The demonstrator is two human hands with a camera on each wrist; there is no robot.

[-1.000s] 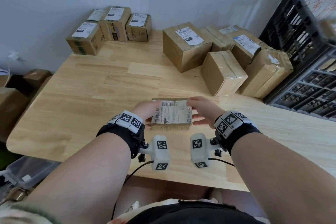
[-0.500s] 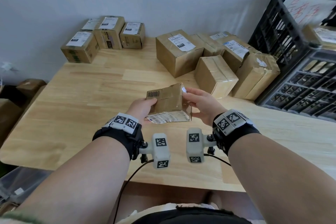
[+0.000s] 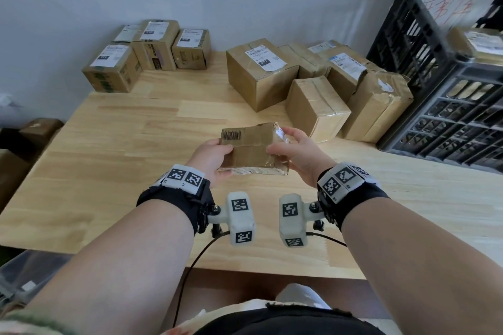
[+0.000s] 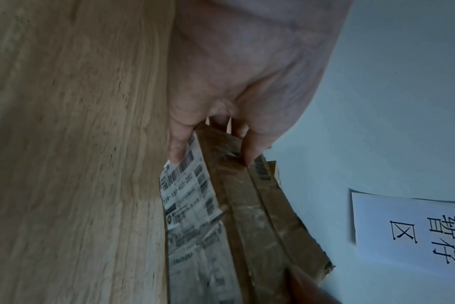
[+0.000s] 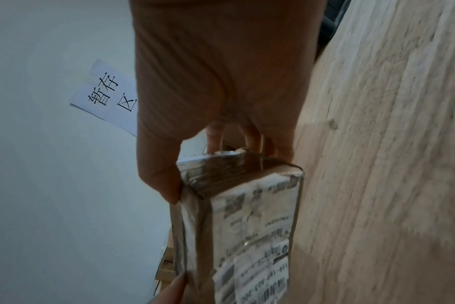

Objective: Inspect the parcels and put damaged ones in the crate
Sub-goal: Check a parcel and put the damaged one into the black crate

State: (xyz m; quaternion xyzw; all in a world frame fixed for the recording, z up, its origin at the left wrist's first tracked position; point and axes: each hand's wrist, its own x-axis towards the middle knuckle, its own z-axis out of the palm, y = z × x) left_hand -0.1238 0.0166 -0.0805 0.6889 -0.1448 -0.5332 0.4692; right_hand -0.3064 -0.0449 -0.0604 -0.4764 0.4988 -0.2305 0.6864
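Small flat brown cardboard parcel held above the pale wooden table, left hand and right hand pinching its ends, tipped further since a moment ago, label now underneath, black plastic crate well apart.

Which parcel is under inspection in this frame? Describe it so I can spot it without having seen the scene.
Start at the wooden table, near its front middle edge. There the left hand and right hand grip a flat cardboard parcel by its ends, above the tabletop. Unlike the boxes resting further back, it is thin, airborne, and shows a barcode on its upper edge.
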